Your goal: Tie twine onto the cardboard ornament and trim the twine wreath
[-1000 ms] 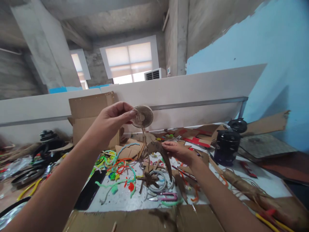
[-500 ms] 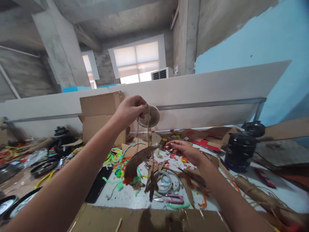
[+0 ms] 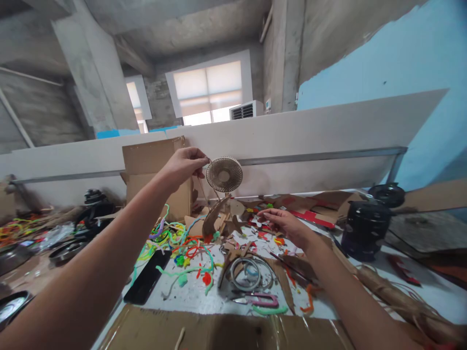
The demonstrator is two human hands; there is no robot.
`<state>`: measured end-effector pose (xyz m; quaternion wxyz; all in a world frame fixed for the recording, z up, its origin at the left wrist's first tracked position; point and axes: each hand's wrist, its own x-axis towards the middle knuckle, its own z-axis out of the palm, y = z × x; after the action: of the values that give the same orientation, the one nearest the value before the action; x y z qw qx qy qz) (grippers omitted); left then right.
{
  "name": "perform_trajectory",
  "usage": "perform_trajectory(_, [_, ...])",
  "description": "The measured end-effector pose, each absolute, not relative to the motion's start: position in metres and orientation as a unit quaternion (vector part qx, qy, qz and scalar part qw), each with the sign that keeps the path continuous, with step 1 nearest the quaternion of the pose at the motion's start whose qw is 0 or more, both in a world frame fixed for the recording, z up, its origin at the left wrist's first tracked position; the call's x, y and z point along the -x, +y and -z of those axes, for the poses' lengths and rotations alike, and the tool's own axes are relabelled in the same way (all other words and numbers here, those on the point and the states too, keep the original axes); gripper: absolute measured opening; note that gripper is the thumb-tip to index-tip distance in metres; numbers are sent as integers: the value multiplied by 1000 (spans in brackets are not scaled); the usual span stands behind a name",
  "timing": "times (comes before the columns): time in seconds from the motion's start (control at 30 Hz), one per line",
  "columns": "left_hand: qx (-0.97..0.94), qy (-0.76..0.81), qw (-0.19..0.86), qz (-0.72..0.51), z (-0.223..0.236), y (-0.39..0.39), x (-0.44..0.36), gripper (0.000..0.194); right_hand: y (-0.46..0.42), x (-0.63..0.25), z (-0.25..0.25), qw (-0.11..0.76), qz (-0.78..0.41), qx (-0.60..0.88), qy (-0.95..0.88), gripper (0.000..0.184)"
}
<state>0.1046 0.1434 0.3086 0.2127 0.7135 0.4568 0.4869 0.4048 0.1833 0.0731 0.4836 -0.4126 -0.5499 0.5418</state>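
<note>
Raised in front of the cardboard box, my left hand (image 3: 186, 165) pinches a thin beige string (image 3: 215, 188). From the string hangs a brown, crescent-shaped piece (image 3: 212, 221) with orange and green bits at its lower end. A small brown star-like piece (image 3: 236, 222) hangs beside it; its link to the string is hard to make out. To the right, my right hand (image 3: 282, 223) hovers over the littered table with fingers loosely stretched and nothing in them. Behind the string stands a small round fan (image 3: 224, 174).
Pink-handled snips (image 3: 264, 299) and silvery wire coils (image 3: 245, 273) lie on the table. A black phone (image 3: 148, 278) lies at left among colourful fuzzy stems (image 3: 189, 249). A dark lidded container (image 3: 366, 231) stands at right, a cardboard box (image 3: 153, 187) behind.
My left hand has moved left, away from the fan front. The hanging brown pieces have swung farther off and turned, looking smaller. My right hand has barely shifted.
</note>
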Motion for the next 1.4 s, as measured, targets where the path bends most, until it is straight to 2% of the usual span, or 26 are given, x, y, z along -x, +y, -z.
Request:
perform_trajectory(0.37, [-721, 453, 209, -480, -310, 154, -83, 13, 179, -385, -67, 458, -555, 375, -584, 47])
perform_trajectory(0.63, [-728, 430, 232, -480, -314, 140, -95, 13, 161, -333, -62, 402, -554, 305, -662, 64])
perform_trajectory(0.77, [-722, 429, 235, -489, -315, 138, -103, 14, 158, -320, -59, 418, -571, 304, -637, 76])
perform_trajectory(0.83, [-719, 429, 238, -493, -315, 139, -105, 15, 158, -317, -57, 426, -573, 313, -627, 70])
perform_trajectory(0.93, [-715, 429, 243, -496, -315, 141, -107, 15, 160, -314, -54, 433, -581, 323, -609, 52])
perform_trajectory(1.03, [-713, 434, 238, -497, -315, 142, -106, 15, 163, -309, -49, 441, -571, 338, -604, 45])
perform_trajectory(1.3, [-714, 444, 246, -482, -314, 145, -102, 14, 161, -310, -51, 424, -567, 356, -609, 47])
perform_trajectory(1.4, [-714, 446, 251, -479, -312, 147, -102, 13, 159, -320, -62, 422, -552, 342, -632, 57])
